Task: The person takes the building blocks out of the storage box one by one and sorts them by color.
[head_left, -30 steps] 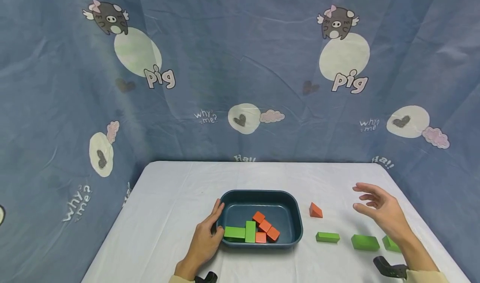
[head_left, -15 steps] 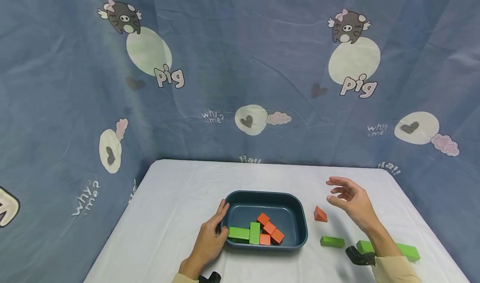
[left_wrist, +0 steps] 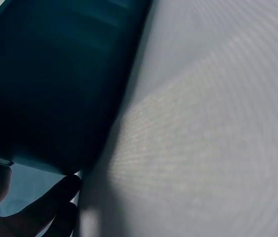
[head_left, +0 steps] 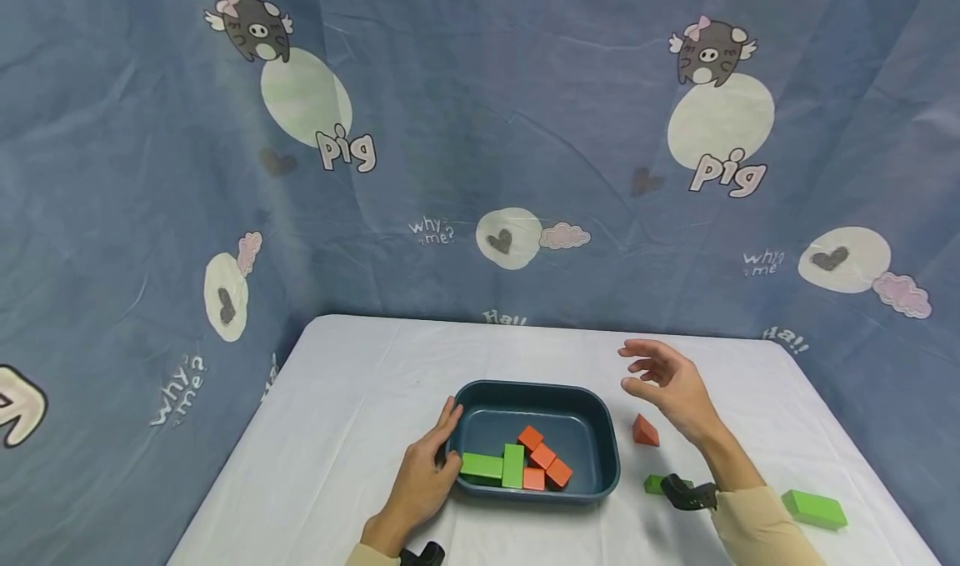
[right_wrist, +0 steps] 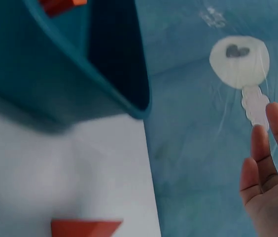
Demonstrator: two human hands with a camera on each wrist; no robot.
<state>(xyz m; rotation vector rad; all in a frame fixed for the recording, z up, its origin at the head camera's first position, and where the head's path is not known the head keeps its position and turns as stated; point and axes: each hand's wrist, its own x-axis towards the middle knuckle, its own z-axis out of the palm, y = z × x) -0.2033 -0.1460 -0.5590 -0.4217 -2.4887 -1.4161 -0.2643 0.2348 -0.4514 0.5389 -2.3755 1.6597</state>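
Observation:
A dark teal tray [head_left: 525,497] sits mid-table, holding green and orange blocks in its near half. My left hand [head_left: 418,484] rests against the tray's left side, its fingers extended along the rim. In the left wrist view, dark fingers [left_wrist: 45,200] touch the end of the tray. Above the table, just right of the tray, my right hand [head_left: 670,387] hovers with nothing in it, thumb and fingers apart. An orange triangular block [head_left: 645,431] lies on the cloth below and left of that hand. The right wrist view shows the right hand's spread fingers [right_wrist: 264,158] away from the tray.
A small green block [head_left: 654,484] lies partly hidden behind the right wrist's camera. Farther right is a larger green block [head_left: 813,509]. White cloth [head_left: 360,399] covers the table, and a blue patterned curtain [head_left: 420,116] hangs behind it.
My right hand has moved left, from above the green blocks toward the tray, still holding nothing. The left hand stays at the tray's side. The head view has shifted slightly.

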